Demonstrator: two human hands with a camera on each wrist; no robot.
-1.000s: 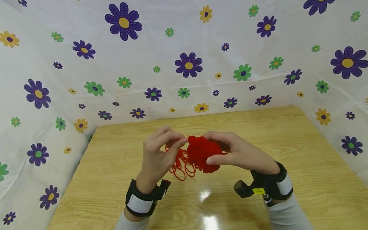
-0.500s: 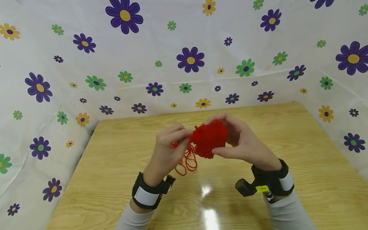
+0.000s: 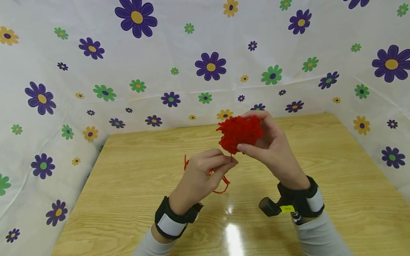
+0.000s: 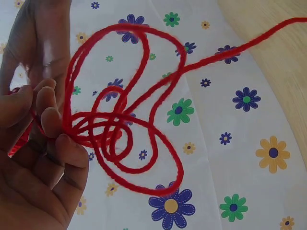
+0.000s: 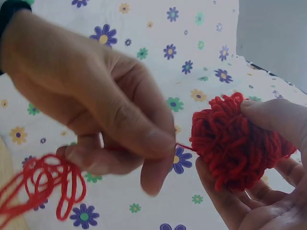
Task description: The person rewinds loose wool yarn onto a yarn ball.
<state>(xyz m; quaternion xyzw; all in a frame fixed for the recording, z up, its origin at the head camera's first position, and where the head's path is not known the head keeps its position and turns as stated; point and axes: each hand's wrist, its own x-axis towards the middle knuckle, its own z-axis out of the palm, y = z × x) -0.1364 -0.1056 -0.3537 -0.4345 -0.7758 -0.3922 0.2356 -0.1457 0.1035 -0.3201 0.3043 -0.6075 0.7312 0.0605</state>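
Head view: above the desk [image 3: 134,185], the right hand [image 3: 278,153] grips a red yarn ball [image 3: 240,134]; the left hand [image 3: 203,174], nearer and left, pinches its strand [image 3: 231,157].
Left wrist: loose loops [image 4: 115,115] trail from that hand.
Right wrist: the strand joins left hand and yarn ball.

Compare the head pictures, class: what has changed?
The right hand has carried the red yarn ball up the head picture. The left hand has moved rightward, from beside the ball to below it, a strand now showing between them. Unchanged: right hand gripping the ball, loose red loops beside the left.
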